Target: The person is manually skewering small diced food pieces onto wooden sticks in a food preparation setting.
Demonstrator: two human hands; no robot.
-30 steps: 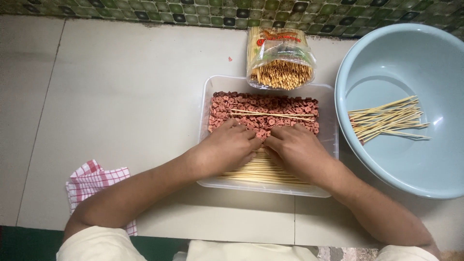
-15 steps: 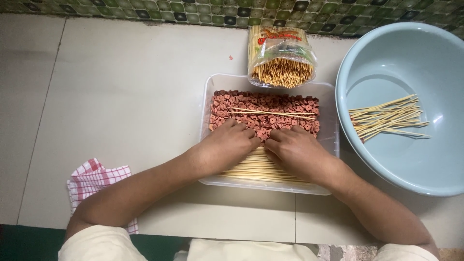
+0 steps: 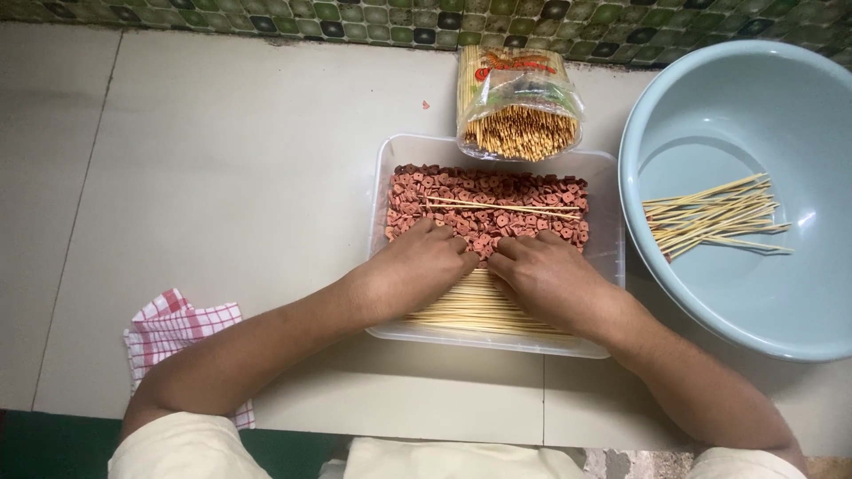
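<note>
Head view:
- Clear plastic tray on the pale surface, filled with reddish sliced rounds; loose wooden skewers at its near end.
- Left hand and right hand: palms down, side by side on the rounds and skewers, fingertips nearly meeting; whether they pinch anything cannot be told.
- Skewer packet at the far rim.
- Blue basin to the right, skewers inside.
- Checked cloth at left.

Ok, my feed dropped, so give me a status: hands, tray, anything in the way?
Left hand and right hand palm-down in the clear tray, on the sausage slices. Skewers under both wrists. Nothing blocking.
</note>
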